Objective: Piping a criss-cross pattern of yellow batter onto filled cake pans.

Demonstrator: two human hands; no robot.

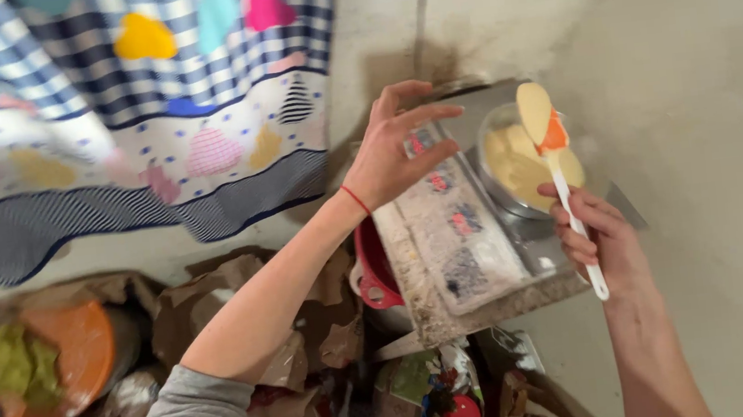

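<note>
Right hand (pixel 597 235) closed around a white spatula (pixel 554 157), its blade coated in yellow batter, above the batter bowl (pixel 514 166). Left hand (pixel 388 147), fingers spread and empty, hovers just beside the bowl.

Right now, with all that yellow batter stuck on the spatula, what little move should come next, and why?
Probably lower the spatula into the bowl and wipe its blade on the rim. The right hand holds the white handle with the batter-coated blade raised above the bowl of yellow batter. The left hand hovers open beside the bowl, holding nothing, so it could steady it.
</note>
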